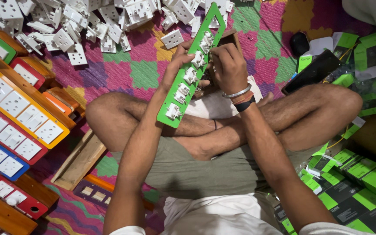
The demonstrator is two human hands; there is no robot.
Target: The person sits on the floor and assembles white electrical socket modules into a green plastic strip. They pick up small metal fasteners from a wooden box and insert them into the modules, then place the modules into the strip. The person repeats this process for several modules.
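I sit cross-legged and hold a long green plastic panel [176, 114] tilted over my lap. Several white switch modules [183, 90] are fitted along it. My left hand [177, 61] grips the panel's left edge near its middle. My right hand [228, 67] is closed on a white module [206, 45] at the panel's upper part, fingers pinched on it. Metal bangles and a dark band circle my right wrist [240, 96]. A brown wooden box [229, 38] shows behind the panel.
A heap of loose white socket modules [88, 24] lies at the top left on a patchwork mat [138, 72]. Finished coloured switchboards on wooden boxes [14, 113] line the left. Green and black cartons [353, 187] crowd the right.
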